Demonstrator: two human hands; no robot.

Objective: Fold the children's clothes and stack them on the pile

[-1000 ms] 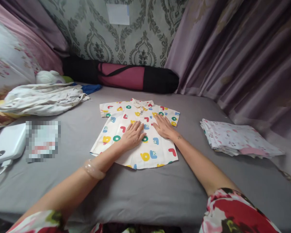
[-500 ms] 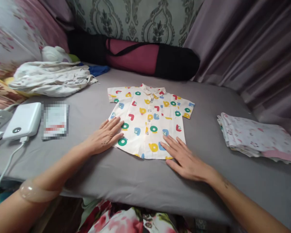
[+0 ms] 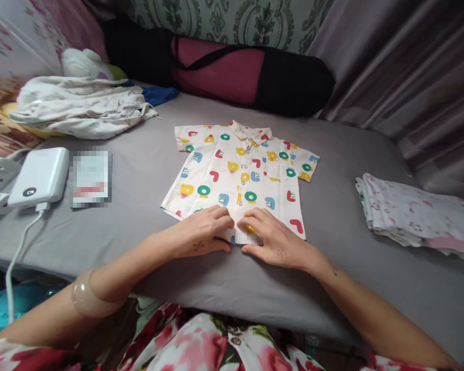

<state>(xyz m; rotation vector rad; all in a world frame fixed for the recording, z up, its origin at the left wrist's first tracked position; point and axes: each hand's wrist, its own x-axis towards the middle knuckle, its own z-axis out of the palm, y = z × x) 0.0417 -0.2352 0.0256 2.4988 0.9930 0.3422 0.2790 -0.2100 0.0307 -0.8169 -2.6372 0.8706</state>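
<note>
A small white short-sleeved shirt (image 3: 232,175) with a collar and a colourful letter print lies spread flat, front up, its collar pointing away from me. My left hand (image 3: 204,229) rests at the middle of its lower hem, fingers bent over the cloth and thumb apart from them near the edge. Just to the right, my right hand (image 3: 274,237) touches the same hem with curved fingers, its thumb also apart. The two hands nearly meet at the button line. Under the fingers, part of the hem is hidden.
The shirt lies on a grey sheet (image 3: 147,180). To the right is a folded stack of printed cloth (image 3: 421,216). At left are a white power bank (image 3: 40,178) with a cable, a blurred packet (image 3: 90,180) and crumpled white cloth (image 3: 81,105). A black and maroon bag (image 3: 216,72) lies behind.
Both hands have slid inward along the hem from the shirt's sides to its middle, and their flat fingers are now curved. The lower left corner of the shirt is uncovered.
</note>
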